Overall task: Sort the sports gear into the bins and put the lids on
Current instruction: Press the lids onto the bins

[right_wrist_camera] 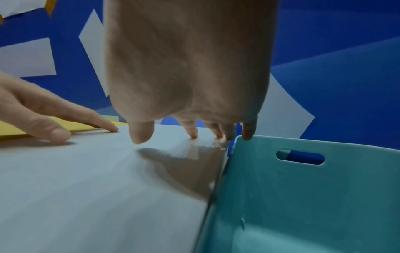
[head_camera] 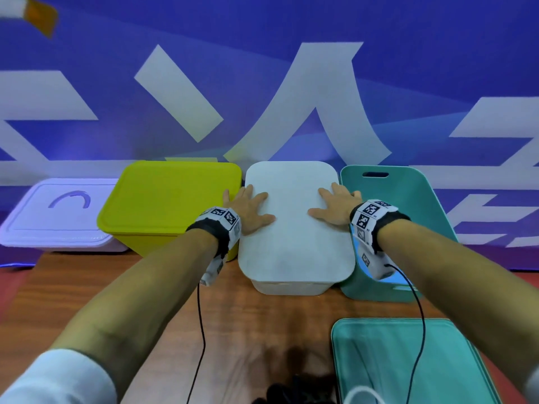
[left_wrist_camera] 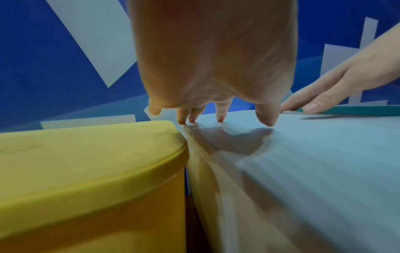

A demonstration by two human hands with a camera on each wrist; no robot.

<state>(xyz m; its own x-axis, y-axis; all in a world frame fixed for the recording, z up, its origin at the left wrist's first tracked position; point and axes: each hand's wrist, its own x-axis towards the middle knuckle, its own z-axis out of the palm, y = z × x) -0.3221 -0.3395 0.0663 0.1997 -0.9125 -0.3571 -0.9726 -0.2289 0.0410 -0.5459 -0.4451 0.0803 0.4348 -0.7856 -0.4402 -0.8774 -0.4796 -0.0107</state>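
Note:
A white lid [head_camera: 294, 228] lies on the middle white bin [head_camera: 287, 288]. My left hand [head_camera: 248, 209] presses flat on the lid's left side with fingers spread, fingertips [left_wrist_camera: 267, 119] down on the white lid [left_wrist_camera: 314, 162]. My right hand [head_camera: 337, 207] presses flat on its right side, fingertips [right_wrist_camera: 140, 137] on the white lid [right_wrist_camera: 86, 179]. A yellow-green bin [head_camera: 169, 205] with its lid on stands to the left. To the right an open teal bin [head_camera: 423, 196] stands without a lid. A teal lid [head_camera: 408, 365] lies on the table in front of it.
A white lidded box [head_camera: 55, 217] sits at the far left. The bins stand along a blue banner wall [head_camera: 262, 83] on a wooden table [head_camera: 145, 287]. Black cables [head_camera: 201, 330] run from my wrist cameras. A dark object [head_camera: 291, 392] lies at the near edge.

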